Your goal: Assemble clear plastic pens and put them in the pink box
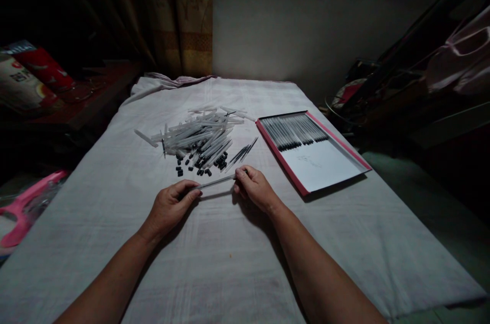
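Between my two hands a slim translucent pen [217, 181] is held level above the cloth. My left hand [170, 207] pinches one end between thumb and fingers. At the other end my right hand [254, 187] is closed, its fingers covering the tip. Just beyond lies a heap of clear pen barrels [202, 132], with small black caps [221, 161] scattered along its near side. Several thin dark refills [243, 153] lie in a loose bunch right of the caps. A shallow red-edged box [321, 166] holds a row of black-capped pens [293, 130] in its far half.
A pale checked cloth [214, 263] covers the table. Left of it stand a dark side table with red and white packages [42, 76] and a pink plastic object [30, 206]. Behind are a curtain [191, 18] and a pale wall panel [287, 28]; clutter stands at the right.
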`<state>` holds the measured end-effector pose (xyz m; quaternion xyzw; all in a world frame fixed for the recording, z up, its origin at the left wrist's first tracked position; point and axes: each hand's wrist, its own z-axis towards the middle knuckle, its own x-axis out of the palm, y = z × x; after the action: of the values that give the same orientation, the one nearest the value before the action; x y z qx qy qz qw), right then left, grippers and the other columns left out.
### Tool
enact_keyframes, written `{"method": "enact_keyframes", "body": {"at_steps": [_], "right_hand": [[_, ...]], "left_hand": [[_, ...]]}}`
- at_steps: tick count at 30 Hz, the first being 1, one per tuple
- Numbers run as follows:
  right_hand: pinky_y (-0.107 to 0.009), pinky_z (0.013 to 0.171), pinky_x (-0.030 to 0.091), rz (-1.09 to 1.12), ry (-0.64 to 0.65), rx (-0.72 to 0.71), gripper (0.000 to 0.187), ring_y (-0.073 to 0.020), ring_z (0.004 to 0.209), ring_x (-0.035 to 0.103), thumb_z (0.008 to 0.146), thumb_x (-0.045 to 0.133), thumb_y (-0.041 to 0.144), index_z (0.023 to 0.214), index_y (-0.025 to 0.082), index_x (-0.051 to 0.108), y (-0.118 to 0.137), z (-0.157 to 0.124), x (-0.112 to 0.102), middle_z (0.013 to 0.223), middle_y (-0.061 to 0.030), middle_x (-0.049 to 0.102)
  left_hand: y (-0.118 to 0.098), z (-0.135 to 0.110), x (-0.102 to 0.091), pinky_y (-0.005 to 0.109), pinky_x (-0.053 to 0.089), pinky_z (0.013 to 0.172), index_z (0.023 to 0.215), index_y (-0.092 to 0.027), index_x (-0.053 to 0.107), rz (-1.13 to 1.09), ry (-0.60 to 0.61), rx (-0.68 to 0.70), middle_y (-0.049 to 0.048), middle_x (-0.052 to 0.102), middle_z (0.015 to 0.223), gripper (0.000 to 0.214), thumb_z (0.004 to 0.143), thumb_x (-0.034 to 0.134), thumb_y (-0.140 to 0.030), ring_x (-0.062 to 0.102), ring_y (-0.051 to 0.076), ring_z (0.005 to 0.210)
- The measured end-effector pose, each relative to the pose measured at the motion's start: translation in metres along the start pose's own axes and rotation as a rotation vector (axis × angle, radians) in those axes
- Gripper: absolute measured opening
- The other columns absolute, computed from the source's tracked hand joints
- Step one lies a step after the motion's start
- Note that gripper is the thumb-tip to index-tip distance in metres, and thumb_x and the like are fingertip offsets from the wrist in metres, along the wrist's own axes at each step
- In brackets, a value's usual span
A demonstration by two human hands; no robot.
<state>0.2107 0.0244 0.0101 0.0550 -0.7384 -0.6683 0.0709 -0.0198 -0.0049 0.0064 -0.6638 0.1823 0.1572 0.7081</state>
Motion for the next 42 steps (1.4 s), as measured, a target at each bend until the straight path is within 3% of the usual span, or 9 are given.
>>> {"method": "enact_keyframes", "body": {"at_steps": [13, 20, 23, 27, 29, 32, 36, 42], "right_hand": [[-0.019, 0.035, 0.03, -0.039, 0.024, 0.018, 0.043, -0.0072, 0.034, 0.041, 0.081, 0.058, 0.063, 0.072, 0.021, 0.053, 0.002, -0.001, 0.001, 0.048, 0.0055, 0.058], [-0.019, 0.038, 0.032, -0.108, 0.084, 0.04, 0.033, -0.0084, 0.039, 0.045, 0.077, 0.064, 0.05, 0.066, 0.02, 0.059, 0.004, -0.002, 0.0, 0.05, 0.0035, 0.059], [-0.02, 0.041, 0.036, -0.102, 0.01, -0.027, 0.027, -0.0094, 0.043, 0.047, 0.074, 0.069, 0.044, 0.065, 0.02, 0.065, 0.012, -0.003, -0.005, 0.053, 0.0025, 0.061], [-0.025, 0.048, 0.044, -0.081, -0.331, -0.188, 0.029, -0.0147, 0.053, 0.057, 0.071, 0.072, 0.048, 0.076, 0.019, 0.072, 0.032, 0.007, -0.045, 0.066, -0.0028, 0.069], [-0.027, 0.054, 0.047, -0.167, -0.565, -0.239, 0.035, -0.0177, 0.063, 0.062, 0.073, 0.07, 0.05, 0.085, 0.017, 0.075, 0.042, 0.019, -0.081, 0.075, -0.0052, 0.072], [-0.029, 0.063, 0.05, -0.431, -0.837, -0.183, 0.036, -0.0227, 0.076, 0.067, 0.078, 0.063, 0.043, 0.092, 0.013, 0.077, 0.053, 0.041, -0.14, 0.082, -0.009, 0.075], [-0.032, 0.072, 0.05, -0.831, -0.963, 0.096, 0.038, -0.0284, 0.091, 0.07, 0.084, 0.057, 0.037, 0.102, 0.012, 0.079, 0.058, 0.066, -0.187, 0.095, -0.0135, 0.078], [-0.036, 0.075, 0.05, -0.951, -0.963, 0.241, 0.036, -0.0335, 0.098, 0.07, 0.086, 0.056, 0.035, 0.104, 0.015, 0.08, 0.044, 0.082, -0.191, 0.106, -0.0168, 0.076]], "left_hand": [[0.0, 0.002, 0.0, 0.03, 0.055, 0.072, 0.082, -0.021, 0.072, 0.033, -0.004, 0.006, 0.0022, 0.073, 0.078, 0.024, 0.077, 0.064, -0.043, 0.068, 0.02, 0.074], [0.005, 0.006, -0.001, 0.028, 0.054, 0.066, 0.095, -0.02, 0.069, -0.063, -0.032, -0.036, 0.0036, 0.072, 0.083, 0.032, 0.079, 0.064, -0.047, 0.067, 0.019, 0.075], [0.003, 0.009, -0.003, 0.031, 0.056, 0.07, 0.107, -0.02, 0.066, -0.151, -0.084, -0.033, 0.005, 0.073, 0.09, 0.045, 0.076, 0.067, -0.053, 0.068, 0.02, 0.078], [0.003, 0.011, -0.006, 0.034, 0.057, 0.073, 0.113, -0.02, 0.065, -0.206, -0.12, -0.024, 0.0069, 0.073, 0.095, 0.053, 0.076, 0.066, -0.058, 0.069, 0.019, 0.076], [0.003, 0.011, -0.005, 0.035, 0.057, 0.073, 0.111, -0.02, 0.066, -0.206, -0.109, -0.041, 0.007, 0.073, 0.093, 0.054, 0.075, 0.067, -0.06, 0.07, 0.02, 0.076], [0.001, 0.01, -0.002, 0.036, 0.058, 0.073, 0.107, -0.019, 0.068, -0.188, -0.092, -0.07, 0.0068, 0.074, 0.092, 0.055, 0.073, 0.069, -0.062, 0.071, 0.021, 0.077], [-0.001, 0.009, 0.0, 0.034, 0.058, 0.07, 0.104, -0.019, 0.07, -0.136, -0.097, -0.069, 0.0062, 0.075, 0.09, 0.051, 0.075, 0.067, -0.06, 0.073, 0.022, 0.076], [-0.003, 0.009, -0.001, 0.034, 0.058, 0.069, 0.101, -0.02, 0.072, -0.1, -0.109, -0.049, 0.0044, 0.075, 0.083, 0.046, 0.075, 0.067, -0.058, 0.072, 0.021, 0.073]]}}
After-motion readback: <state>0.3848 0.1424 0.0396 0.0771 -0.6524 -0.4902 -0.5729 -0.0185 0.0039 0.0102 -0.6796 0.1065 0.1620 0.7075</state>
